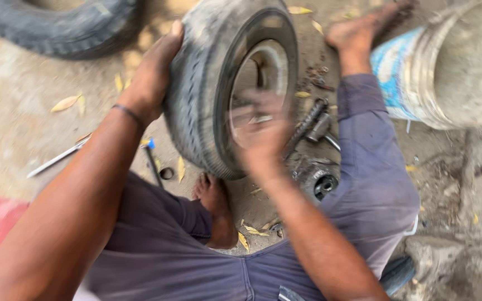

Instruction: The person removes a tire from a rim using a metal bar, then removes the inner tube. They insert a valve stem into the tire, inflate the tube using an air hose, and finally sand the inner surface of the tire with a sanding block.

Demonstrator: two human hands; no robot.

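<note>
A small worn black tyre on its rim [207, 83] stands upright on the ground between my legs. My left hand [154, 72] presses flat on the tread at the tyre's left side. My right hand [260, 131] is blurred in motion at the rim's open centre, fingers curled; whether it holds anything cannot be told. My bare feet show below the tyre [213, 195] and at the upper right [358, 33].
A second tyre [62, 28] lies at the top left. A dusty white bucket [447, 67] lies on its side at the right. Metal tools and parts [313, 125] and a round hub piece [322, 184] sit beside the tyre. A long screwdriver [57, 159] lies at left.
</note>
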